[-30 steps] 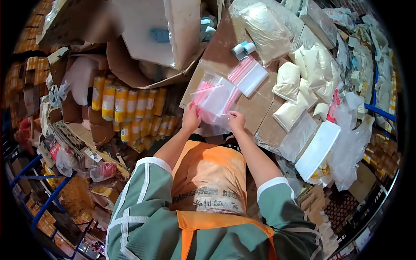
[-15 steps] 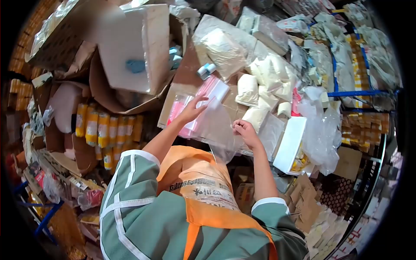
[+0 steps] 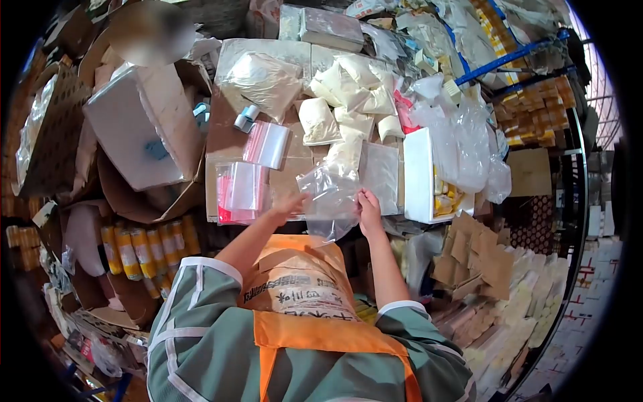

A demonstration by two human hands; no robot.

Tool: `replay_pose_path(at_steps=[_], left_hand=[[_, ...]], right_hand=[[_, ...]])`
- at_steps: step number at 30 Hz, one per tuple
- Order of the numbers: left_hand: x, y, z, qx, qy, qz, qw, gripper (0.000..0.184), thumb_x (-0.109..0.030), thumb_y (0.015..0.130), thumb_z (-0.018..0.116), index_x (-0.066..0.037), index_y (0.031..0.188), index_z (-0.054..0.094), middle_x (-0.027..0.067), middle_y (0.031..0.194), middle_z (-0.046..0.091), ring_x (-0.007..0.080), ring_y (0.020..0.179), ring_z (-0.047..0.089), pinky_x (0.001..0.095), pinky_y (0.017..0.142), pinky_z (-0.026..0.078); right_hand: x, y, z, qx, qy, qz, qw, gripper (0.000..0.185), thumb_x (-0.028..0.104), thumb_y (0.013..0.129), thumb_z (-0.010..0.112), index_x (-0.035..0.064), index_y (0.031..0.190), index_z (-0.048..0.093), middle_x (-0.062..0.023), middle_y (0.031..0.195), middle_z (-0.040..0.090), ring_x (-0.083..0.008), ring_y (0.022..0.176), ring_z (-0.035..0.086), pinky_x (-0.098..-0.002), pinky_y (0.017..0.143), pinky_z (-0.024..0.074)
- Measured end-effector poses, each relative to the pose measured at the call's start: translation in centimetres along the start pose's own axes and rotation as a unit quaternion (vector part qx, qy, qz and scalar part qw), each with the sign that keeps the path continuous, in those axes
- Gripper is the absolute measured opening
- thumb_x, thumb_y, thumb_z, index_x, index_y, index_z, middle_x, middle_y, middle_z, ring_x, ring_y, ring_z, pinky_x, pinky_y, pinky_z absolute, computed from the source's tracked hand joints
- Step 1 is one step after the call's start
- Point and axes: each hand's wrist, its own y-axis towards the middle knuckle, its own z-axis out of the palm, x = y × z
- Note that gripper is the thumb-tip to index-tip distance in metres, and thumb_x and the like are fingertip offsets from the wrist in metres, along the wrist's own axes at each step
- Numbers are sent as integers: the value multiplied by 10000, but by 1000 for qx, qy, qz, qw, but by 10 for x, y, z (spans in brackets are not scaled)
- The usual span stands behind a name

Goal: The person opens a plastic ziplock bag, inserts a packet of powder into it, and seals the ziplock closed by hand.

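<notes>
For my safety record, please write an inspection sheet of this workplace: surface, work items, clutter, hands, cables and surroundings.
Surface: brown cardboard, partly covered.
Work items: clear plastic bag; two piles of pink-marked bags; pale filled bags.
Clutter: blue-and-white items near the upper pile; white box holding yellow packets, at the right side.
Hands: right hand grips the clear bag's edge; left hand is at its other side, contact unclear.
Cables: nothing seen.
Surroundings: yellow packages at left, cardboard pieces and blue rack bar at right.

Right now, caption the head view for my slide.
Bare right hand holding a clear plastic bag, bare left hand near it, above a brown cardboard surface.
</notes>
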Motion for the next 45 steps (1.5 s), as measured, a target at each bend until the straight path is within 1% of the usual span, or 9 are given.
replay_pose_path(at_steps=[2, 4, 9, 16, 18, 25, 27, 34, 45], left_hand=[[15, 8, 26, 159, -180, -25, 970, 530, -432, 900, 581, -71, 1276, 481, 120, 1131, 596, 251, 1034, 575, 402, 928, 433], [16, 9, 59, 60, -239, 27, 969, 297, -283, 919, 594, -54, 1101, 547, 101, 1016, 621, 245, 891, 627, 386, 789, 514], [11, 32, 99, 27, -95, 149, 984, 114, -106, 937, 534, -37, 1005, 595, 85, 822, 638, 168, 602, 623, 262, 531, 496], [-1, 66, 160, 131, 94, 91, 983, 153, -106, 946, 527, -29, 1064, 588, 63, 847, 649, 133, 613, 618, 240, 564, 502], [-1, 82, 177, 128, 121, 85, 981, 186, -166, 954, 523, -26, 1056, 591, 67, 831, 651, 128, 596, 608, 240, 568, 503], [106, 273, 94, -138, 228, 99, 959, 389, -359, 923, 564, 16, 1028, 573, 101, 786, 636, 170, 568, 602, 302, 503, 516], [53, 237, 139, -288, -139, -9, 948, 334, -327, 935, 532, 3, 917, 577, 133, 706, 622, 210, 596, 616, 306, 510, 495], [47, 275, 174, -151, -376, 38, 913, 236, -225, 973, 497, 4, 1029, 501, 130, 880, 612, 204, 674, 627, 308, 540, 531], [62, 206, 106, -307, -106, 119, 938, 186, -150, 941, 530, -32, 805, 578, 49, 692, 601, 111, 538, 538, 234, 428, 390]], right_hand=[[-15, 3, -26, -31, 35, 6, 999, 79, 181, 955, 506, 111, 940, 540, 53, 726, 480, -51, 582, 447, -192, 510, 374], [-28, 0, -58, -9, 65, 27, 997, 88, 190, 957, 507, 114, 930, 541, 51, 693, 463, -55, 541, 423, -201, 460, 333], [-41, 2, -130, 5, 49, 116, 992, 289, 369, 933, 555, 92, 1007, 586, 5, 711, 556, -86, 556, 488, -220, 476, 386], [-61, 46, -204, 31, 135, 193, 971, 395, 338, 896, 614, 70, 1185, 584, -11, 809, 641, -96, 624, 586, -205, 550, 476], [-72, 68, -220, -23, 66, 170, 983, 250, 238, 868, 662, 62, 1047, 655, -6, 777, 624, -74, 563, 516, -197, 499, 408], [-48, 75, -271, -133, 49, 107, 984, 208, 222, 893, 632, 30, 968, 656, 2, 726, 589, -68, 585, 483, -209, 550, 395], [-36, 62, -284, -142, 31, 118, 982, 217, 225, 898, 627, 26, 980, 657, 5, 721, 586, -69, 591, 485, -209, 559, 402], [-16, 20, -328, -110, -43, 62, 991, 158, 154, 924, 577, 19, 956, 652, 12, 722, 574, -45, 599, 451, -200, 541, 341], [12, 77, -283, 89, -277, -1, 957, 225, 189, 859, 643, -34, 841, 660, -41, 646, 588, -103, 592, 530, -267, 566, 419]])
